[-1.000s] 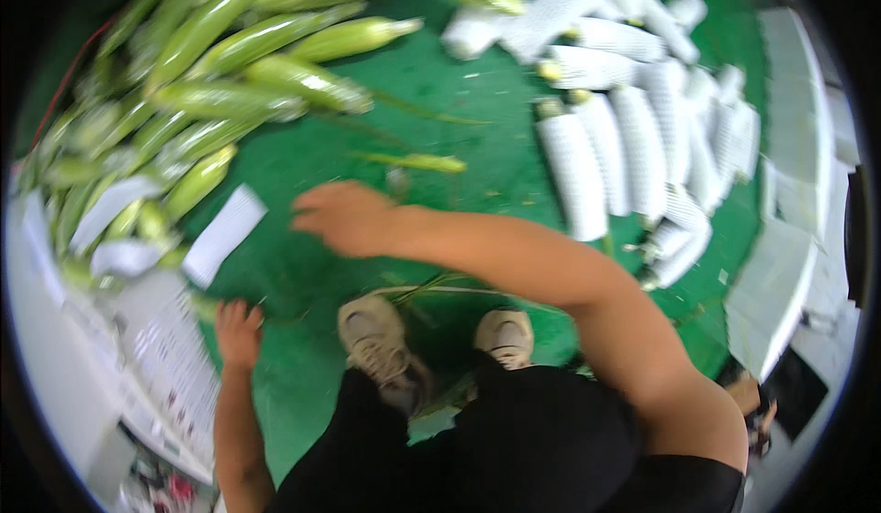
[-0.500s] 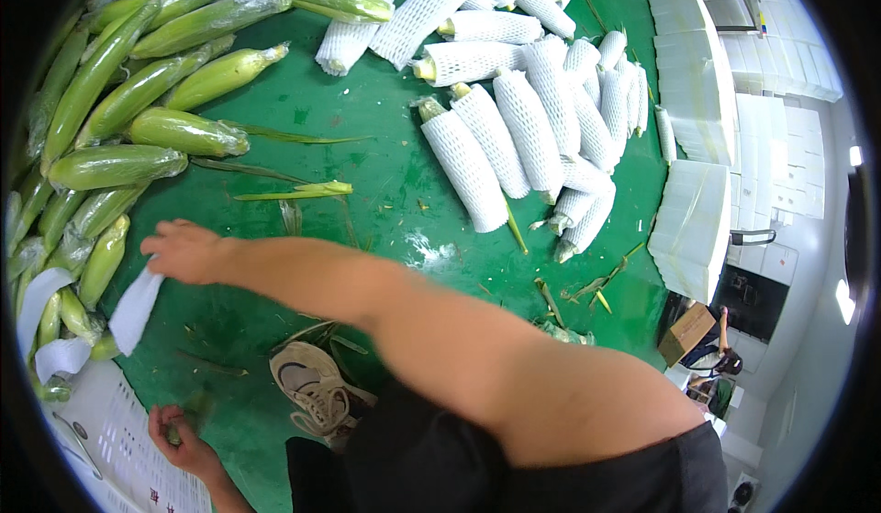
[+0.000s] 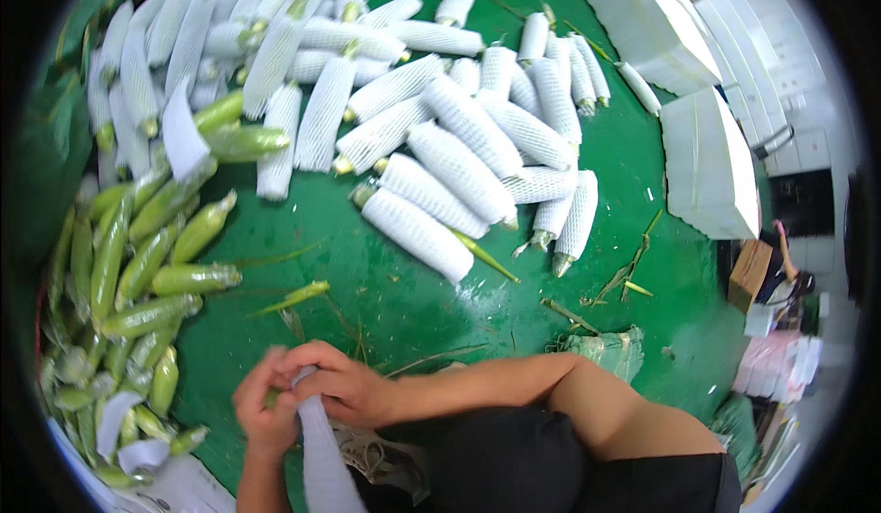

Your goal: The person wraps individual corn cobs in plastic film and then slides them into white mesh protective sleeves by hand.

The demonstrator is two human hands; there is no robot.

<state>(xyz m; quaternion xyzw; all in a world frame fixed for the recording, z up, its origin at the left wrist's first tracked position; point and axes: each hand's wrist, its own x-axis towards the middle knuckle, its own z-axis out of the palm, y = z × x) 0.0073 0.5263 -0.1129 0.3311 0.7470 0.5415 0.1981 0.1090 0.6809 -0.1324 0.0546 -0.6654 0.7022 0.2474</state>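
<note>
My left hand is closed around an ear of corn, of which only a small green bit shows between the fingers. Close against it, my right hand grips the upper end of a white foam net sleeve, which hangs down past my leg. The fingers hide where corn and sleeve meet. To the left lies a pile of green ears of corn in clear film. Loose white foam sleeves rest on that pile. Many ears in white foam sleeves lie at the far side and centre.
The green floor carries husk scraps. White foam boxes stand at the right. A green mesh sack lies beyond my right arm, and my shoe is below. A person bends by a cardboard box at the far right.
My right hand has drawn back from the corn pile with a foam sleeve. Both hands have come together in front of me. The view has shifted, showing more sleeved ears at the far left.
</note>
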